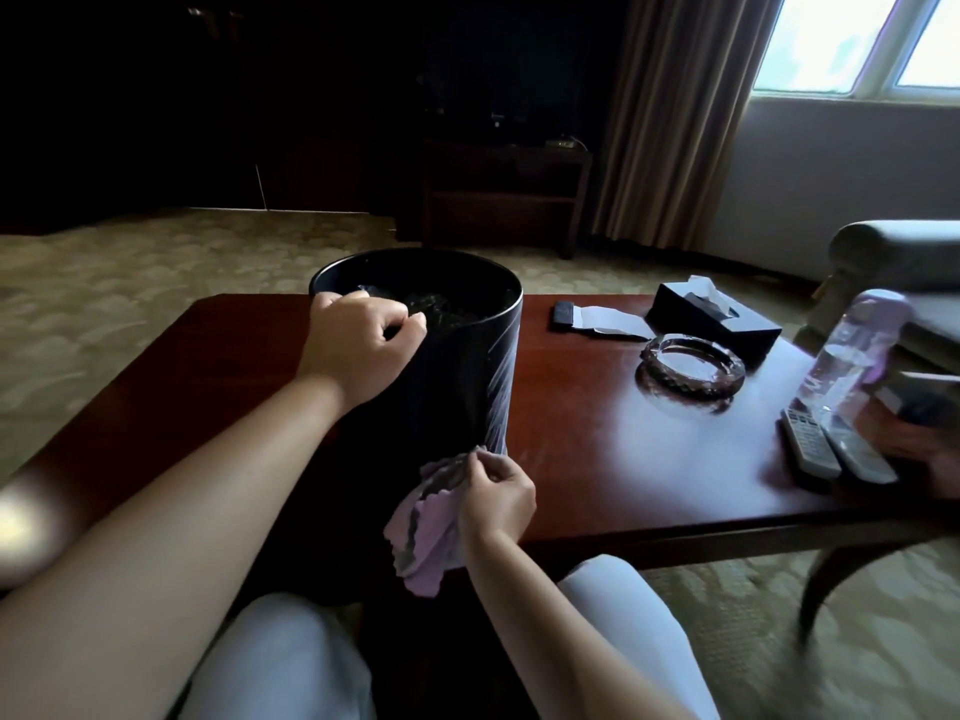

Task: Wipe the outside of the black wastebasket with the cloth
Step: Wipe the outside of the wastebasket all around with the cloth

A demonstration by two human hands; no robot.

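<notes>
Wastebasket [467, 376]: black, round, upright on the table [597, 459], at the near edge toward its left half, right in front of the person's knees [618, 610]. A dark liner shows inside the rim; pale streaks run down the wall on the right side.

Near first: right hand [496, 498] sits low at the basket's base on the near-right side, fingers curled & pinching a lilac cloth [426, 522]. Top of the cloth is bunched against the lowest part of the wall; the rest hangs loose below the table's near edge, btwn the knees. Left hand [363, 345] is higher up, at the near-left part of the rim, fingers curled over the rim and gripping it, thumb on the outside wall.

Right side of the table, near the right edge: two light remotes [831, 449] side by side, w/ a clear water bottle [852, 356] tilted just behind them. Whether the bottle touches them, can't tell (blurred). Mid-table, right of the basket & well apart from it: a glass ashtray [691, 368].

Toward the far edge: a small dark flat item [563, 315] w/ white paper [608, 322] just beside it, then a black tissue box [711, 317], a tissue sticking up, nearer the far right corner.

Beyond the table: patterned carpet [130, 283], a dark low stand [504, 200], brown curtain [675, 122], bright window [857, 39] top right, an armchair [893, 252] at far right.
</notes>
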